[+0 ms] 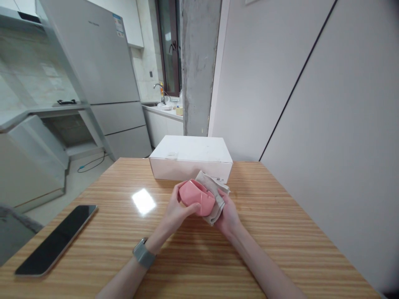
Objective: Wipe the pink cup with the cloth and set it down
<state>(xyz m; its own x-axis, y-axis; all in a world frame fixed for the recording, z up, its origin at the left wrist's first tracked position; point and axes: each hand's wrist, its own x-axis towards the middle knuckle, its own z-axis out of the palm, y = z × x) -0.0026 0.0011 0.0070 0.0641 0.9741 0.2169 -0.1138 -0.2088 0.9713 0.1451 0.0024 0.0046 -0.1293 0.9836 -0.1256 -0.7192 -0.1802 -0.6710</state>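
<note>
A glossy pink faceted container (196, 197), its opening tipped up and to the right, is held above the table. My left hand (179, 207) grips it, thumb across the near side and fingers round the left rim. In my right hand (229, 216) is a light grey cloth (215, 195), folded and pressed against the container's right side. Most of the right fingers are hidden behind the cloth. A watch with a grey-green band (144, 253) is on my left wrist.
A white cardboard box (191, 151) stands at the back of the wood-grain table (193, 265). To the left lies a dark-screened phone (57, 241). Beyond the table are a fridge (93, 62), a sink tap (160, 91) and a pale wall (264, 74) on the right.
</note>
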